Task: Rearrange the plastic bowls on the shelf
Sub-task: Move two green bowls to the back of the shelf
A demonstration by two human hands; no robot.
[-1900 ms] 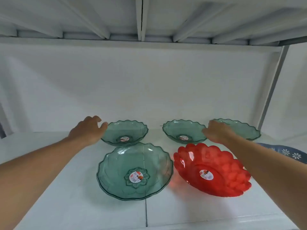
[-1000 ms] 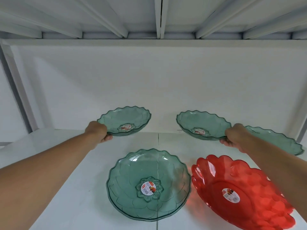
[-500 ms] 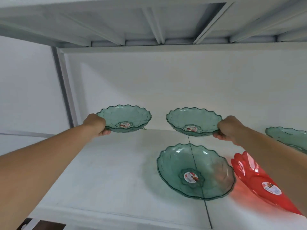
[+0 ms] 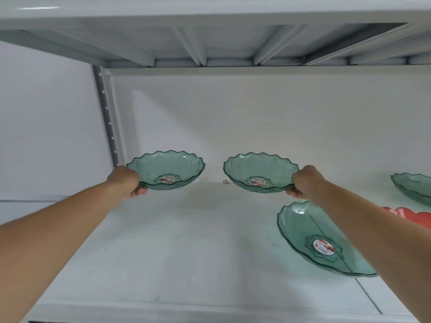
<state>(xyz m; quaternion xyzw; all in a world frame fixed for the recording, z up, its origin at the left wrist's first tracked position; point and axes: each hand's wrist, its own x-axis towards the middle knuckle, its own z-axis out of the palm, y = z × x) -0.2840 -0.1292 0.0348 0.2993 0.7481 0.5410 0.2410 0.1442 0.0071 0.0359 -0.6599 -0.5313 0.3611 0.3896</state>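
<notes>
I hold two small green scalloped plastic bowls just above the white shelf (image 4: 186,252), near its back wall. My left hand (image 4: 127,181) grips the left rim of the left small green bowl (image 4: 166,169). My right hand (image 4: 305,183) grips the right rim of the right small green bowl (image 4: 260,171). Both bowls are level, about a hand's width apart, each with a sticker in its centre. A large green bowl (image 4: 312,238) rests on the shelf under my right forearm. At the right edge sit another green bowl (image 4: 412,188) and a sliver of a red bowl (image 4: 417,216).
The upper shelf's ribbed underside (image 4: 233,47) hangs low over the bowls. A perforated metal upright (image 4: 107,117) marks the shelf's left end. A small scrap of label (image 4: 226,181) lies at the back between the two held bowls.
Both hands closed on the two small bowls, lifted them off the shelf and carried them leftward. The large green and red bowls have slid toward the right of the view.
</notes>
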